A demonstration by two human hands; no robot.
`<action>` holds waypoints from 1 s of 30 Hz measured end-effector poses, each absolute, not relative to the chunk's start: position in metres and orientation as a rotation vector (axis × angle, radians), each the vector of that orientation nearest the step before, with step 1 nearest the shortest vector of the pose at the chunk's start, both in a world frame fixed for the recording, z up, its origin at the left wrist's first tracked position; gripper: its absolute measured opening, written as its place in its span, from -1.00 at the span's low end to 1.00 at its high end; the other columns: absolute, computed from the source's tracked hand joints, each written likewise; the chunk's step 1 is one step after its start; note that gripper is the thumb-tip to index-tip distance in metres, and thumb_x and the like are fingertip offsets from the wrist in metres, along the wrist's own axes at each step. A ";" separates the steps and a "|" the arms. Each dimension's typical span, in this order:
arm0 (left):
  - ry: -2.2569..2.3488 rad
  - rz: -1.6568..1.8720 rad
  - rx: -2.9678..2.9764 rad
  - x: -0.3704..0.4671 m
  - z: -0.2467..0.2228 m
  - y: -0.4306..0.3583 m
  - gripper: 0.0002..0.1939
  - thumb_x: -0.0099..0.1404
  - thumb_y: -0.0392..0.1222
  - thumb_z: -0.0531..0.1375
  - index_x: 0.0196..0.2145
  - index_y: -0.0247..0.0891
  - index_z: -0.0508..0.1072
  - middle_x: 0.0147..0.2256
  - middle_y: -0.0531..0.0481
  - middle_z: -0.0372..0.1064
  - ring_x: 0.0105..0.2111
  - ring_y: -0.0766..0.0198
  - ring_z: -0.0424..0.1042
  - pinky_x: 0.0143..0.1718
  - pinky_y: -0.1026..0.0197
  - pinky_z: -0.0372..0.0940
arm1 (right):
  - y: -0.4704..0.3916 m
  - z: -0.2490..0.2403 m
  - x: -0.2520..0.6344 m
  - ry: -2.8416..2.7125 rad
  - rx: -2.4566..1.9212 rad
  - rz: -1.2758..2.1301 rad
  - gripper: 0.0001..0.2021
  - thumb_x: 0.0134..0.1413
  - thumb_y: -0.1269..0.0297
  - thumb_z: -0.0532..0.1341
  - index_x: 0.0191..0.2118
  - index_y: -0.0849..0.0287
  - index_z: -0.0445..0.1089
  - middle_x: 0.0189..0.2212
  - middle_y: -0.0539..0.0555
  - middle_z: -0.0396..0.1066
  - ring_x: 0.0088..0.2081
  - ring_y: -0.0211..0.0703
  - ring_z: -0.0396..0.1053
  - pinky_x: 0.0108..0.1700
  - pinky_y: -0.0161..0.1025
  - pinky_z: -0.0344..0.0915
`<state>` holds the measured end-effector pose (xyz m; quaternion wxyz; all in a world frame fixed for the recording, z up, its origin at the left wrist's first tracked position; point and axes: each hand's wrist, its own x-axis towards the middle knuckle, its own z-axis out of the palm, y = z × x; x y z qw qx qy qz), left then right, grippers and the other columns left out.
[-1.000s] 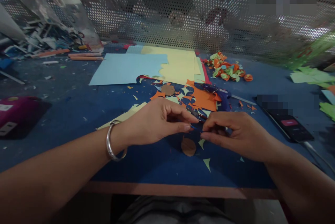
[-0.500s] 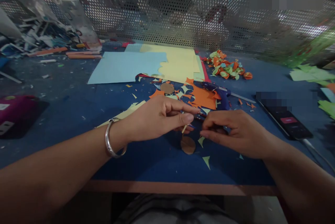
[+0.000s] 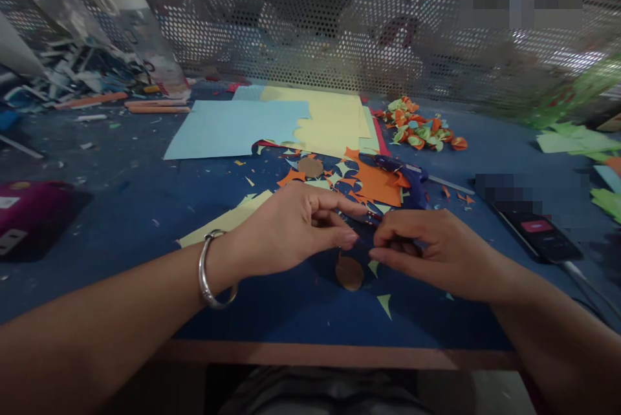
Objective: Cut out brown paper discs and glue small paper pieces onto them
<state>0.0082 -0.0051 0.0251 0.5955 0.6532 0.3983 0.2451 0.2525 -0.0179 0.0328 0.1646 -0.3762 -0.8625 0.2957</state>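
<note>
1. In the head view, a round brown disc [image 3: 350,273] is seen lying flat on the blue table [image 3: 272,311], and all places below are given from it.
2. The left hand [image 3: 295,224], with a silver bangle [image 3: 206,273] worn at its wrist, is held just above and to the left of the disc. Its fingers are bent, thumb and forefinger brought near each other; whether a small piece is gripped cannot be told.
3. The right hand [image 3: 436,250] is held to the right of the disc, its fingers curled and the thumb brought close beneath them. Whether anything is pinched there is hidden.
4. Two pale green scraps [image 3: 385,306] are scattered to the right of the disc.
5. Beyond the disc, a second brown disc [image 3: 310,168] is surrounded by paper offcuts, with an orange sheet [image 3: 381,181] and a blue glue gun [image 3: 412,177] placed farther right.
6. Farther beyond, a light blue sheet [image 3: 233,127] is overlapped with a yellow sheet [image 3: 332,117]; a pile of orange and green curled pieces [image 3: 422,130] is gathered beyond and to the right.
7. A phone [image 3: 550,237], with a cable attached, is placed well to the disc's right; a purple case [image 3: 33,211] is seen far left.
</note>
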 end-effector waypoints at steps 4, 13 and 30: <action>0.935 0.609 1.444 0.009 0.025 -0.005 -0.62 0.21 -0.24 0.38 0.01 -0.26 0.60 -0.28 -0.07 0.67 -0.26 0.20 0.65 -0.18 0.24 0.48 | -0.017 0.034 0.253 -2.414 -1.159 0.967 -0.78 0.29 0.16 0.24 -0.35 0.16 0.45 -0.52 -0.08 0.33 -0.54 -0.40 0.22 -0.48 -0.42 0.17; 0.883 0.659 1.343 0.012 0.023 -0.003 -0.73 0.14 -0.39 0.40 -0.16 -0.33 0.60 -0.30 -0.10 0.67 -0.26 0.24 0.65 -0.17 0.28 0.51 | -0.015 0.031 0.254 -2.370 -1.241 1.100 -0.74 0.29 0.07 0.22 -0.33 0.13 0.46 -0.50 -0.05 0.36 -0.50 -0.33 0.23 -0.46 -0.37 0.17; 0.795 0.671 1.387 0.002 0.014 0.001 -0.43 0.19 -0.33 0.38 0.12 -0.22 0.34 -0.01 -0.14 0.48 -0.10 0.13 0.60 -0.02 0.05 0.46 | -0.014 0.032 0.253 -2.346 -1.209 0.935 -0.75 0.29 0.15 0.22 -0.38 0.16 0.46 -0.55 -0.06 0.33 -0.54 -0.34 0.23 -0.48 -0.37 0.15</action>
